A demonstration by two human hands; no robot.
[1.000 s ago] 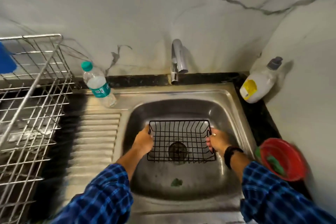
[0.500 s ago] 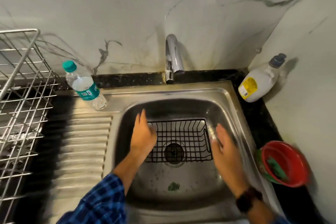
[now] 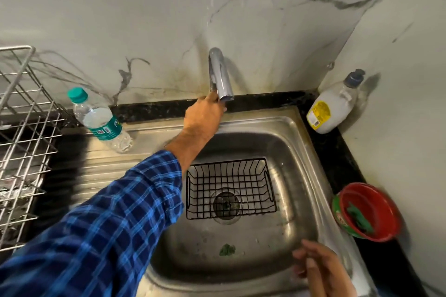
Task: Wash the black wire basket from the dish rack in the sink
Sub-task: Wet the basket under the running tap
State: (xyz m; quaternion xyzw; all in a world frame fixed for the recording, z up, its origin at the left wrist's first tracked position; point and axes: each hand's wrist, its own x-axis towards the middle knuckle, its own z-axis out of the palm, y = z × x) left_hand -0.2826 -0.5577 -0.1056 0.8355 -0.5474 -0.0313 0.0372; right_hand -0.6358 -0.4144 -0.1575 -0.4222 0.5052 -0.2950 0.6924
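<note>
two hands, neither on the black wire basket [image 3: 229,173]. left hand [image 3: 205,113] up at the far edge of the sink [image 3: 301,152], against the foot of the faucet [image 3: 220,75]; fingers hidden behind the faucet, so cannot tell whether wrapped round a lever or merely touching. right hand [image 3: 323,270] low over the sink's near right corner, blurred, fingers loosely curled, holding nothing. basket flat on the sink floor over the drain [image 3: 226,205], between the two hands: nearward from the left, far and leftward from the right. long axis parallel to the far edge, one loop handle [image 3: 272,185] at each short end. faucet mouth seemingly above the floor just beyond the basket's far rim, so probably a short slide toward the far edge needed to meet any stream. right hand likely the readier for that, being free. basket's far left corner covered by the left sleeve [image 3: 135,200]. no water visible at the faucet. dish rack [image 3: 21,128] off the sink's left edge, only partly in view.
</note>
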